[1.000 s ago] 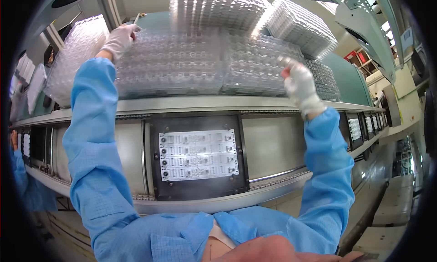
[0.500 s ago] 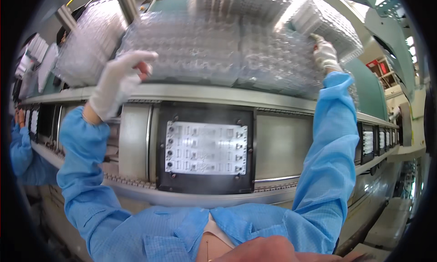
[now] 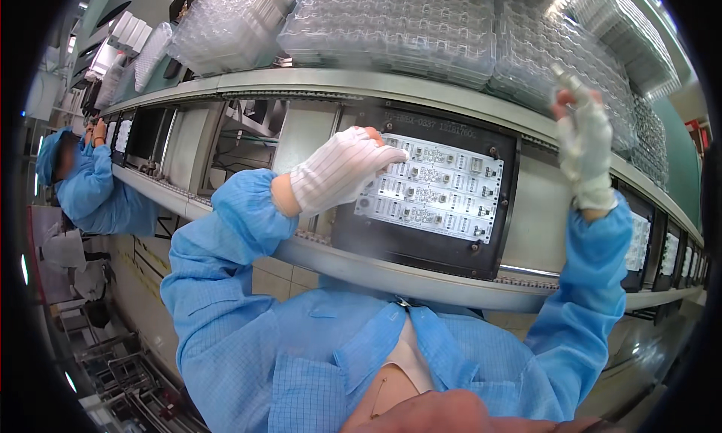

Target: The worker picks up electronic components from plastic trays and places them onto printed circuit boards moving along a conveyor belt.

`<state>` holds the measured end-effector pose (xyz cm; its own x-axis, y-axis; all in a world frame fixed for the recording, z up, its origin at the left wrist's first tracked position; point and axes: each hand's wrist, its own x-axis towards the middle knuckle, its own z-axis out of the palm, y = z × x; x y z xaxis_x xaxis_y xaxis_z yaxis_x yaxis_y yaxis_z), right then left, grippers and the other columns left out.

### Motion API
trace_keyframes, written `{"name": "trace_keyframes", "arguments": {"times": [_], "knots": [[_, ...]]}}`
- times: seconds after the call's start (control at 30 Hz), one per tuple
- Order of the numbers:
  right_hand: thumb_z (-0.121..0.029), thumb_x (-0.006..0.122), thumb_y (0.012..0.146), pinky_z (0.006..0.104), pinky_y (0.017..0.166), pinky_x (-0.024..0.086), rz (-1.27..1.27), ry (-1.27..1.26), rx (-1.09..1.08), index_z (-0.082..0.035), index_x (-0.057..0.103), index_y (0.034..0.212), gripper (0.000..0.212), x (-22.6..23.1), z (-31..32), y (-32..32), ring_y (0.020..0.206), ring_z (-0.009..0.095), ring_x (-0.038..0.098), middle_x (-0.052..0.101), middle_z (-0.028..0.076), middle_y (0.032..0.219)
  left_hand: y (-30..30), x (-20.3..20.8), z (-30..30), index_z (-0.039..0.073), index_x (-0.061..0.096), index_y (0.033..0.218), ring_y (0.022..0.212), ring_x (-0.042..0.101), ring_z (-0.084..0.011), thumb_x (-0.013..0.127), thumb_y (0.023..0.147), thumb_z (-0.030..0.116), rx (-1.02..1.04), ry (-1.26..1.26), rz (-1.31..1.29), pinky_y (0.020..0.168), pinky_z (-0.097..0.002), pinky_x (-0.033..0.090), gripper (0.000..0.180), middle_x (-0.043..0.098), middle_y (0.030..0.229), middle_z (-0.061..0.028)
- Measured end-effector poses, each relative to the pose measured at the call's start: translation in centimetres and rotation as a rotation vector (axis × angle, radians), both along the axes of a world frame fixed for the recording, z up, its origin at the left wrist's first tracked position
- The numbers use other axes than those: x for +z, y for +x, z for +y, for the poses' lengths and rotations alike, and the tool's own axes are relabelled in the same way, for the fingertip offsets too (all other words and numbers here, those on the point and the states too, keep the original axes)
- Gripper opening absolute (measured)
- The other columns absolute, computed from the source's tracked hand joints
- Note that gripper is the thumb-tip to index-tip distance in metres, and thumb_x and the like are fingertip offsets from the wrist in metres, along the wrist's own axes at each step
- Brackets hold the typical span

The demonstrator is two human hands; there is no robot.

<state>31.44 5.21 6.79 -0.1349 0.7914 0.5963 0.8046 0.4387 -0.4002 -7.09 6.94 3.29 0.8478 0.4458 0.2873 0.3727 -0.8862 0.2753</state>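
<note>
A white circuit board panel (image 3: 432,185) with rows of small parts lies in a black carrier frame (image 3: 421,256) on the conveyor. My left hand (image 3: 338,170), in a white striped glove with bare fingertips, is over the panel's left end. Its fingers are bent and pressed together; anything between them is hidden, and I cannot tell whether they touch the board. My right hand (image 3: 587,143), also gloved, is raised beyond the carrier's right side, near the stacked clear plastic trays (image 3: 560,53). Its index finger points away from me, apart from the thumb, slightly blurred, with nothing visible in it.
A metal rail (image 3: 316,80) runs between the conveyor and more clear tray stacks (image 3: 391,31). Other carriers with boards (image 3: 638,241) stand along the line to the right. At far left, a co-worker (image 3: 105,185) in blue has hands at the same conveyor.
My left hand has come from near the trays to the panel's left end. My right hand has drawn back from the trays. The view has turned, and the carrier appears farther right.
</note>
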Motion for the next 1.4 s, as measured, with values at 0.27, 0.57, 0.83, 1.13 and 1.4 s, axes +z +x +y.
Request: {"name": "trace_keyframes", "arguments": {"times": [0.27, 0.57, 0.83, 1.13, 1.4], "knots": [[0.007, 0.067, 0.082, 0.0359, 0.082, 0.055, 0.114, -0.097, -0.046, -0.008, 0.062, 0.132, 0.053, -5.1, -4.1, -2.7, 0.088, 0.024, 0.069, 0.067, 0.011, 0.096, 1.0, 0.7, -0.2, 0.008, 0.062, 0.12, 0.093, 0.064, -0.0272, 0.07, 0.084, 0.006, -0.043, 0.169, 0.267, 0.088, -0.0397, 0.052, 0.037, 0.066, 0.094, -0.0091], [0.002, 0.07, 0.083, 0.0398, 0.086, 0.053, 0.182, -0.12, -0.071, -0.012, 0.061, 0.131, 0.051, -6.6, -4.5, -2.5, 0.089, 0.026, 0.069, 0.07, 0.009, 0.094, 1.8, 0.9, 0.4, 0.013, 0.065, 0.115, 0.092, 0.063, -0.0252, 0.072, 0.083, 0.012, 0.011, 0.016, 0.119, 0.084, -0.0379, 0.049, 0.032, 0.069, 0.094, -0.0048], [0.005, 0.07, 0.081, 0.0327, 0.076, 0.054, 0.114, -0.113, -0.026, -0.01, 0.059, 0.137, 0.059, -5.6, -5.4, -3.6, 0.084, 0.019, 0.067, 0.068, 0.008, 0.089, 2.4, 0.1, 0.4, 0.015, 0.066, 0.112, 0.091, 0.063, -0.0251, 0.066, 0.083, 0.007, -0.043, 0.073, 0.131, 0.085, -0.0378, 0.049, 0.03, 0.066, 0.087, -0.0042], [0.01, 0.068, 0.074, 0.0323, 0.09, 0.051, 0.135, -0.319, 0.072, -0.011, 0.058, 0.14, 0.07, -4.2, -7.1, -7.4, 0.084, 0.017, 0.066, 0.068, 0.004, 0.082, 1.3, -3.2, -0.2, 0.009, 0.068, 0.112, 0.08, 0.063, -0.0278, 0.073, 0.079, 0.005, 0.018, 0.114, -0.15, 0.077, -0.0378, 0.052, 0.034, 0.064, 0.082, -0.0067], [0.01, 0.064, 0.072, 0.0408, 0.094, 0.048, -0.115, -0.304, 0.132, -0.013, 0.06, 0.136, 0.067, -6.2, -7.1, -8.8, 0.08, 0.027, 0.064, 0.068, 0.004, 0.082, -0.4, -4.5, 0.5, 0.006, 0.069, 0.112, 0.08, 0.065, -0.029, 0.074, 0.076, 0.003, 0.051, -0.101, -0.291, 0.073, -0.0376, 0.053, 0.037, 0.069, 0.087, -0.0093]]}}
